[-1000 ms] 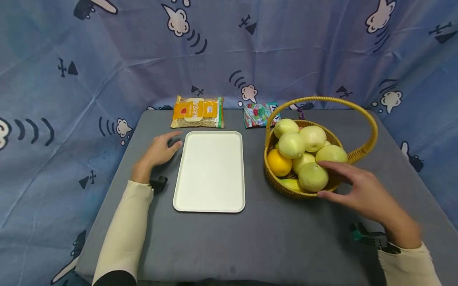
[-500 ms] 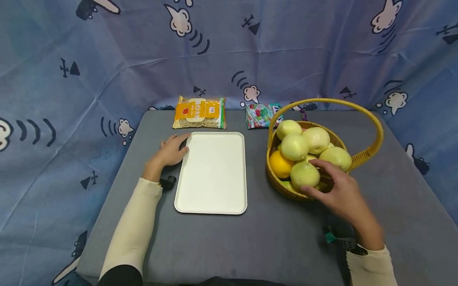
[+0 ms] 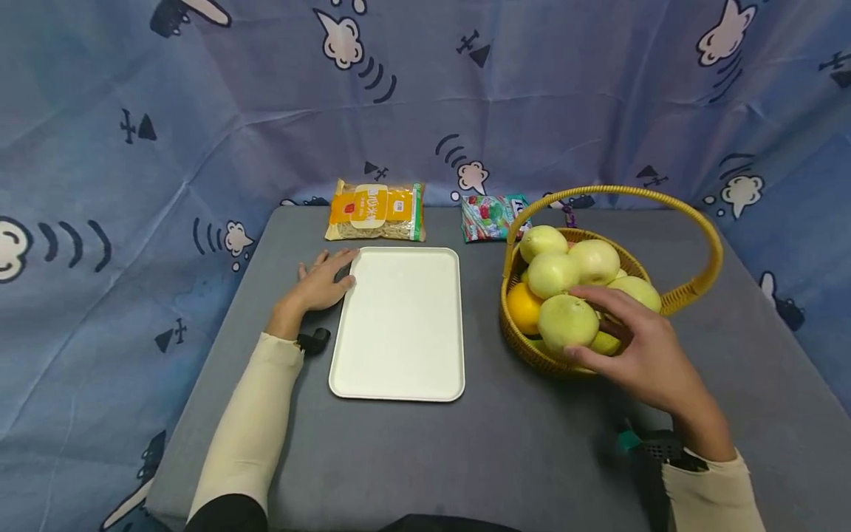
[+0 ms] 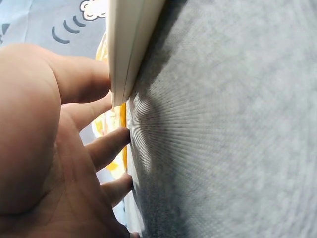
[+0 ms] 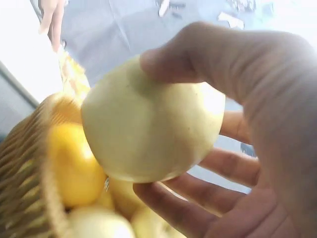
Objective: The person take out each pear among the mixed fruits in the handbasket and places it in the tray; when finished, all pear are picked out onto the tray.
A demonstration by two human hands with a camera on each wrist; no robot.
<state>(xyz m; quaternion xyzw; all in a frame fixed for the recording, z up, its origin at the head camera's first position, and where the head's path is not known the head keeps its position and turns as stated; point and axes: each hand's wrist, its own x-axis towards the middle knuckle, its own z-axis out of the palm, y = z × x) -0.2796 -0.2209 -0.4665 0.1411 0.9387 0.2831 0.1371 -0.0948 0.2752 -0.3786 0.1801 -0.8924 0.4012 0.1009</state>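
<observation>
My right hand grips a pale green, round, apple-like fruit at the front of the wicker basket. In the right wrist view the thumb presses one side of the fruit and the fingers curl under the other. Beside it in the basket lie an orange and several more pale green fruits. My left hand touches the far left corner of the white tray. Its thumb lies against the tray's rim, and the other fingers are spread out towards the table.
Behind the tray lies an orange-and-yellow bag with pale grains showing. A red-and-teal packet lies left of the basket's tall handle. A patterned blue curtain hangs behind the grey table.
My left hand has moved right, onto the tray's corner. My right hand has reached left and closed round the pale green fruit, which has shifted left, uncovering a yellow-green one under it.
</observation>
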